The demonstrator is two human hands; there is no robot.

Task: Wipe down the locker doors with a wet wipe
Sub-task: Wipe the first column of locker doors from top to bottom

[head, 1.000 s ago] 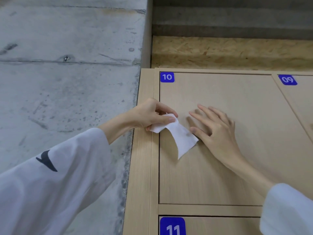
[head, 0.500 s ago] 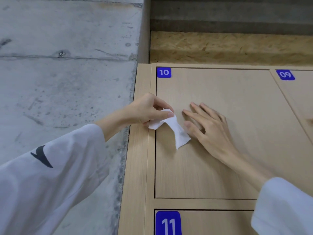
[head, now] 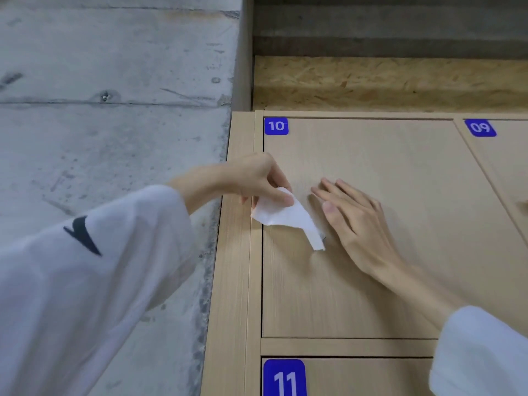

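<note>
Head view is showing the left hand (head: 251,181) pinching the wet wipe (head: 288,217) at door 10 (head: 385,167)'s left edge; it is trailing rightward toward the flat, released right hand (head: 357,221).

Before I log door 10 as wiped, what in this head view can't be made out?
- Door 09: cut off by the right edge.
- Door 11: cut off by the bottom edge.
- Door 10: the patch under the right hand is hidden; wetness unreadable.
- Wet wipe: the pinched corner is hidden by the left hand; its soiling is too small to judge.
</note>
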